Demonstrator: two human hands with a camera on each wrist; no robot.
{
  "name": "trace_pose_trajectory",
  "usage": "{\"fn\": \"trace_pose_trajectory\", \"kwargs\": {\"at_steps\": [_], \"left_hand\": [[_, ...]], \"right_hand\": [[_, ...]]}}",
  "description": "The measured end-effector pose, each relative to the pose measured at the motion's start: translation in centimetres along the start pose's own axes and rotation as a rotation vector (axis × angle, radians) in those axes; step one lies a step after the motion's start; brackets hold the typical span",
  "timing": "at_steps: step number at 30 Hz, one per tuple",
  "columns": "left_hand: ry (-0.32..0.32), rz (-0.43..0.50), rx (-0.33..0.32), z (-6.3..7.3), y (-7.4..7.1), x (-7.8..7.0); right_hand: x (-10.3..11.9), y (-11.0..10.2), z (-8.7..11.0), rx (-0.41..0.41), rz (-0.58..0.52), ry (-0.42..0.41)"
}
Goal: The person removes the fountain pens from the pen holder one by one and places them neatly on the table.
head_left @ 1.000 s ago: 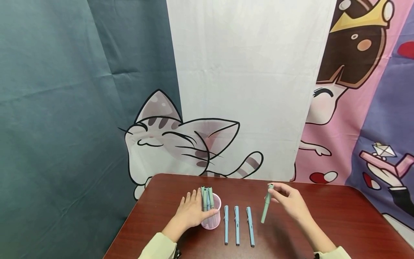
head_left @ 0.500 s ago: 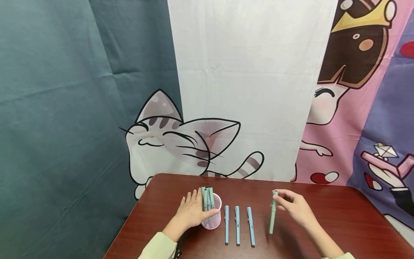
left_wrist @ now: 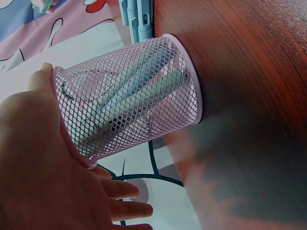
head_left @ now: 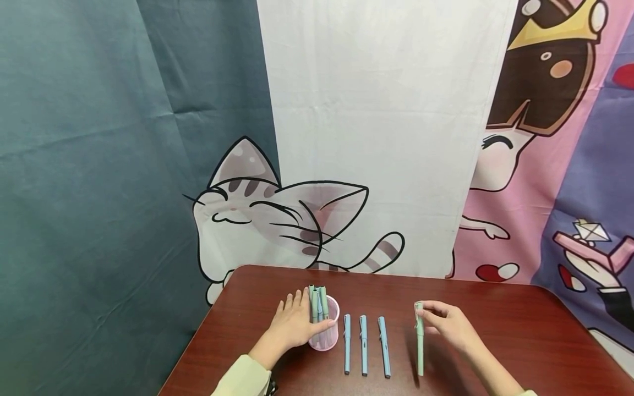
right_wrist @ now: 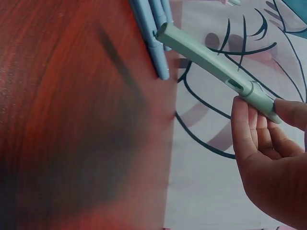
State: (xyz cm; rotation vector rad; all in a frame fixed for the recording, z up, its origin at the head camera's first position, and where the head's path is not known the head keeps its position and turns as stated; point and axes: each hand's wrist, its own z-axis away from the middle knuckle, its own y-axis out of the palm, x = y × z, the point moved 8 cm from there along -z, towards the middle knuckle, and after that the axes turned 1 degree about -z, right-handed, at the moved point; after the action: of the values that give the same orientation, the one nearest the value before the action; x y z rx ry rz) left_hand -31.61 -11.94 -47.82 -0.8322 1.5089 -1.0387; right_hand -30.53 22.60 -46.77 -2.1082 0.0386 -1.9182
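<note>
My right hand (head_left: 449, 325) pinches a light green pen (head_left: 420, 344) near its clip end, with the other end pointing down. In the right wrist view this pen (right_wrist: 206, 57) sits between thumb and fingertips, its shadow on the table. My left hand (head_left: 293, 324) rests against a pink mesh pen cup (left_wrist: 129, 96), fingers straight and thumb along its near side. Green and blue pens (head_left: 315, 302) stand inside the cup. Three blue pens (head_left: 364, 346) lie side by side, roughly parallel, between the cup and the green pen.
The reddish-brown wooden table (head_left: 495, 308) has its far edge against a hanging cloth (head_left: 386, 137) printed with a cartoon cat and other figures. A grey-green cloth (head_left: 89, 192) hangs at the left.
My right hand has brought the green pen nearer and a little to the right, turning it from slanted to nearly in line with the blue pens. The left hand stays at the cup.
</note>
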Motion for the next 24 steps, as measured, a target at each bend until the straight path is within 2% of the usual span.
{"fn": "trace_pose_trajectory", "kwargs": {"at_steps": [11, 24], "left_hand": [[-0.002, 0.002, -0.003, -0.1, 0.0, 0.0], [-0.001, -0.006, -0.005, -0.2, 0.1, 0.1]], "right_hand": [[-3.1, 0.3, -0.3, 0.003, -0.059, 0.111], [-6.0, 0.6, -1.1, 0.024, -0.134, 0.187]]}}
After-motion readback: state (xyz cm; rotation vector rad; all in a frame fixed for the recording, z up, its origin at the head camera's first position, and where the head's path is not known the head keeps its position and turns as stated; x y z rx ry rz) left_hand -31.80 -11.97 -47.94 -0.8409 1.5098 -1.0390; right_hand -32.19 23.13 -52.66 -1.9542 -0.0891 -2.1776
